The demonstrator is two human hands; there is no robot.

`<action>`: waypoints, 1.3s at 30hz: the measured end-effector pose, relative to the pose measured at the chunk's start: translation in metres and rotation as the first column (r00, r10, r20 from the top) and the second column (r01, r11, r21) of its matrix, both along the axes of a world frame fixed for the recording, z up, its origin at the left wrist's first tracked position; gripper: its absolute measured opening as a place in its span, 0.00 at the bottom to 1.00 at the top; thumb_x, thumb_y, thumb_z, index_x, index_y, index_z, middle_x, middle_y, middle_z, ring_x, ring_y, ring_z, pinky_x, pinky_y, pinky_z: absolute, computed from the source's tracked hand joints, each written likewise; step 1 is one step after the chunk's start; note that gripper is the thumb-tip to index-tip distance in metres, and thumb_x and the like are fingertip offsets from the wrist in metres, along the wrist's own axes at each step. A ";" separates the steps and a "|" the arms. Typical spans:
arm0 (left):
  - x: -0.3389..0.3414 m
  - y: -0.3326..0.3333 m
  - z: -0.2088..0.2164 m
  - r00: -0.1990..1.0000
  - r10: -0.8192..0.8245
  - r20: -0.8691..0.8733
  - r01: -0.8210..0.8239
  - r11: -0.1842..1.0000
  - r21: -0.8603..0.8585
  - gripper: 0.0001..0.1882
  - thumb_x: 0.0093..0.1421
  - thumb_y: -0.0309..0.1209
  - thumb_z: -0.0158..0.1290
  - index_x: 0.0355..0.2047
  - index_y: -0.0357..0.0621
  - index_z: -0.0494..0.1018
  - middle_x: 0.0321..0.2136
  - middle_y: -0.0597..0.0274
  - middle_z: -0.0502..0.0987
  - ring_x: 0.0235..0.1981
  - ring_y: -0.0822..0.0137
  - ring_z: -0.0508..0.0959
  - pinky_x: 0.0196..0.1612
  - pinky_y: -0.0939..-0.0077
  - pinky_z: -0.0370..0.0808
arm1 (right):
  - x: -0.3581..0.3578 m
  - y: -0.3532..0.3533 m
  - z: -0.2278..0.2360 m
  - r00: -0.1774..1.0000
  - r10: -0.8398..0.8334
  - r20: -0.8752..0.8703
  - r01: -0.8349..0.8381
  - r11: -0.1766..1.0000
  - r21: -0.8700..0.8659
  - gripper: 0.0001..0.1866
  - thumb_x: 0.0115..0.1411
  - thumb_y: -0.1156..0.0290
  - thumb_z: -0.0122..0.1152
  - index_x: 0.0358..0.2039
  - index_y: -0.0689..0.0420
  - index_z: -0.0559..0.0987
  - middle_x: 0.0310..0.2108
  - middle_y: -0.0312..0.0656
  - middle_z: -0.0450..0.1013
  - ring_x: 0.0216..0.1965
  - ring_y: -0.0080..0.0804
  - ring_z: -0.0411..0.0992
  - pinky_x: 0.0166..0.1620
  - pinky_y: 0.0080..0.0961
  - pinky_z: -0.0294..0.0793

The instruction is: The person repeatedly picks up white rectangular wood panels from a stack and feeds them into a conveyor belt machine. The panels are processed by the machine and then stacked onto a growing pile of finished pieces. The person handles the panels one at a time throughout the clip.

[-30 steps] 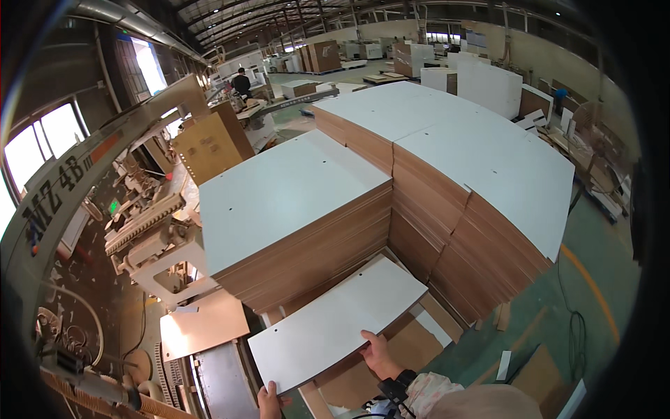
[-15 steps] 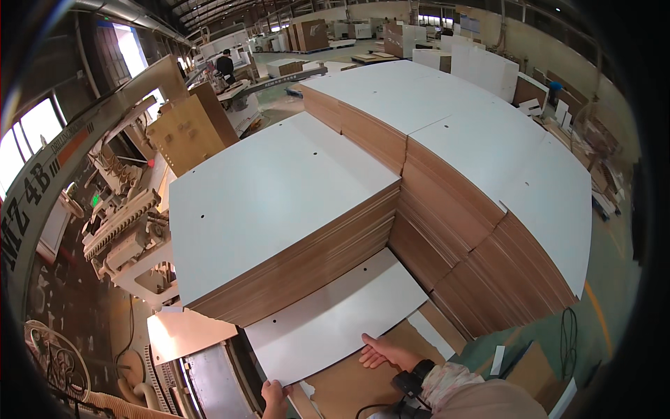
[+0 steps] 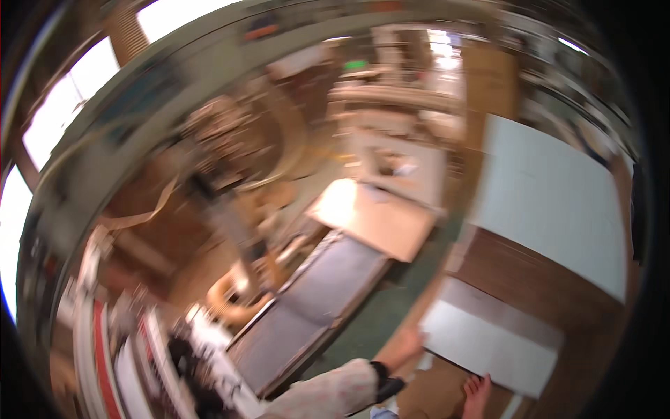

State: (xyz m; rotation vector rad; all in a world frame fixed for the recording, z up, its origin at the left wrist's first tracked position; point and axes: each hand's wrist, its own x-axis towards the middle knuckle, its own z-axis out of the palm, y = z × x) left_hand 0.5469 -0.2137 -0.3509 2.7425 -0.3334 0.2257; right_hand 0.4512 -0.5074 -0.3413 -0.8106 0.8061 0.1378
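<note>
A white panel [image 3: 492,335] lies in front of a stack of boards with brown edges and a pale top. Against its left edge is my left hand [image 3: 410,343], blurred by motion, with the sleeved forearm reaching in from the lower left. The left fingers seem to be on the panel's corner, but their grip is smeared. My right hand [image 3: 477,395] is at the panel's near edge, its fingertips touching or very close to the edge and slightly apart. Brown sheet material [image 3: 436,387] lies below the panel, between my hands.
The tall board stack [image 3: 558,202] stands at the right, beyond the panel. Left of it are a long grey machine bed [image 3: 314,307] and a light brown board [image 3: 377,216]. A curved hose [image 3: 227,297] and blurred machinery fill the left side. Green floor [image 3: 359,335] shows between bed and stack.
The view has swung left, so the stack and panel now appear at the right. My right hand has shifted from over the panel to its near edge; my left hand stays by its left corner.
</note>
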 end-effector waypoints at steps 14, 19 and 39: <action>-0.378 0.163 0.123 0.602 0.207 -0.771 -0.643 -0.446 -0.622 0.18 0.59 0.44 0.46 0.45 0.49 0.68 0.36 0.65 0.73 0.35 0.73 0.74 0.39 0.79 0.72 | -0.027 0.360 0.173 0.446 0.841 0.307 -0.889 0.457 0.038 0.09 0.57 0.60 0.48 0.29 0.52 0.71 0.22 0.40 0.70 0.17 0.28 0.65 0.18 0.22 0.65; -0.620 0.146 0.185 0.274 0.622 -0.734 -0.245 -0.693 -0.678 0.13 0.58 0.34 0.47 0.36 0.36 0.69 0.30 0.56 0.74 0.30 0.65 0.77 0.35 0.74 0.75 | -0.222 0.486 0.214 -0.157 0.854 0.496 -0.984 -0.175 -0.009 0.15 0.58 0.62 0.46 0.42 0.57 0.65 0.36 0.50 0.71 0.34 0.44 0.72 0.34 0.39 0.74; -0.770 0.227 0.242 -0.332 0.813 -0.478 0.236 -0.419 -0.877 0.12 0.56 0.33 0.49 0.39 0.42 0.67 0.29 0.68 0.69 0.30 0.76 0.66 0.34 0.79 0.64 | -0.588 0.677 0.178 -0.334 0.760 0.558 -0.934 -0.185 -0.307 0.36 0.61 0.50 0.39 0.60 0.60 0.42 0.62 0.47 0.40 0.61 0.34 0.44 0.62 0.30 0.43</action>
